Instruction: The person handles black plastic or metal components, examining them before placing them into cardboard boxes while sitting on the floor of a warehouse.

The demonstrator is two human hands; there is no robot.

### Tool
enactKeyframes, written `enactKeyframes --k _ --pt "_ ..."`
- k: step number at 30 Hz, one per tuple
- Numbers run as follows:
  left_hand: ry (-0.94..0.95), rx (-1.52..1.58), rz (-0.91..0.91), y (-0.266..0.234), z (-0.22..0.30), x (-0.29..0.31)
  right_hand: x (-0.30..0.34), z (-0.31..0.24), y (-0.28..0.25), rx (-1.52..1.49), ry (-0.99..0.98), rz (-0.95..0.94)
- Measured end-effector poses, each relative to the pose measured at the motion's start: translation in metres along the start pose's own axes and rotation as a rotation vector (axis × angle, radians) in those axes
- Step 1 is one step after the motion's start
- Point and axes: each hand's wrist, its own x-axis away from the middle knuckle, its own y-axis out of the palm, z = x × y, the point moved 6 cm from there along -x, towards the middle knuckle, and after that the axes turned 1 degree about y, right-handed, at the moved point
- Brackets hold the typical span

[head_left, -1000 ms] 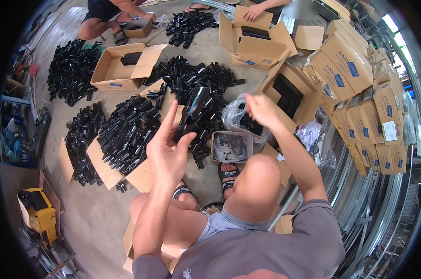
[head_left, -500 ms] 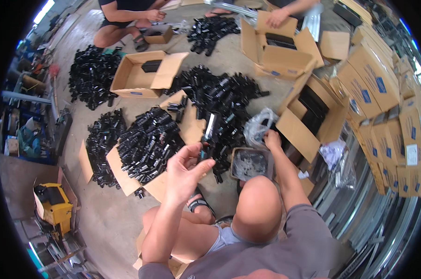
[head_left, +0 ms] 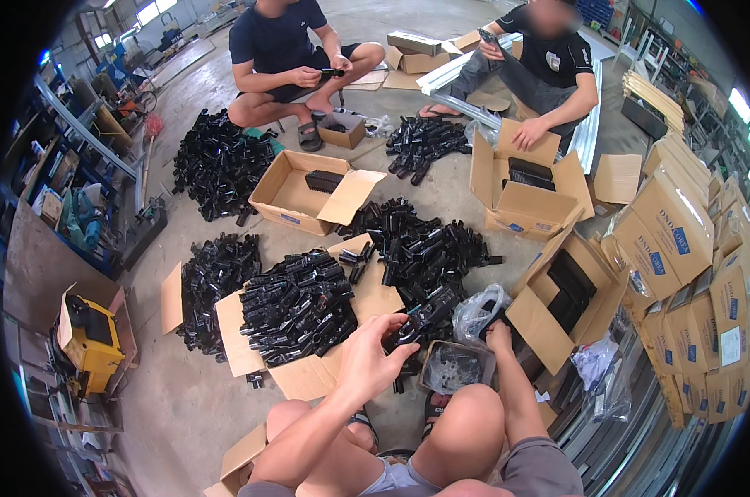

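Note:
My left hand (head_left: 373,356) is closed, thumb and fingers curled round a black elongated part (head_left: 429,317) that slants up and away to the right. Below its far end stands a square tub (head_left: 460,369) lined with clear plastic, with small dark pieces inside. My right hand (head_left: 497,336) is beside a clear plastic bag (head_left: 477,315), just behind the tub. Its fingers are pinched together, and whatever they hold is too small to make out. Beyond my left hand lies a heap of similar black parts (head_left: 429,248).
More black parts lie in a heap on flattened cardboard (head_left: 236,335). Open cartons (head_left: 288,217) stand around, one near my right hand (head_left: 549,327). Two people sit opposite; one person's hand (head_left: 531,132) rests at a carton. Metal profiles (head_left: 640,414) and stacked boxes (head_left: 661,224) line the right side.
The view has tilted up, showing more of the people opposite. My left hand has come closer to my right, and its black part now leans right. My right hand stays by the bag.

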Motion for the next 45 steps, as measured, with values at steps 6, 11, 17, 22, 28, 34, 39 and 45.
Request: enactKeyframes --k 6,11,17,22,28,34,39,45 --pt "0.126 -0.169 0.094 -0.017 0.003 0.005 0.078 -0.109 -0.087 -0.453 -0.326 -0.004" --pt "0.184 -0.158 0.098 -0.009 0.017 0.008 0.185 -0.231 -0.223 -0.749 -0.576 0.119" --pt "0.255 -0.133 0.147 -0.010 0.025 0.016 0.259 -0.328 -0.252 -0.357 -1.318 0.307" --pt "0.339 -0.059 0.176 -0.015 0.028 0.025 0.265 -0.334 -0.236 -0.083 -1.379 0.382" --pt "0.309 -0.071 0.171 -0.025 0.023 0.030 0.279 -0.347 -0.242 -0.047 -1.358 0.417" --pt "0.097 0.189 0.137 -0.035 0.020 0.028 0.236 -0.313 -0.260 -0.799 -0.621 0.387" --pt "-0.027 0.532 0.035 -0.020 -0.003 0.019 0.230 -0.321 -0.195 -1.353 -0.277 -0.462" --pt "-0.063 0.189 0.029 -0.020 0.011 0.025 0.222 -0.314 -0.193 -1.251 -0.316 -0.440"
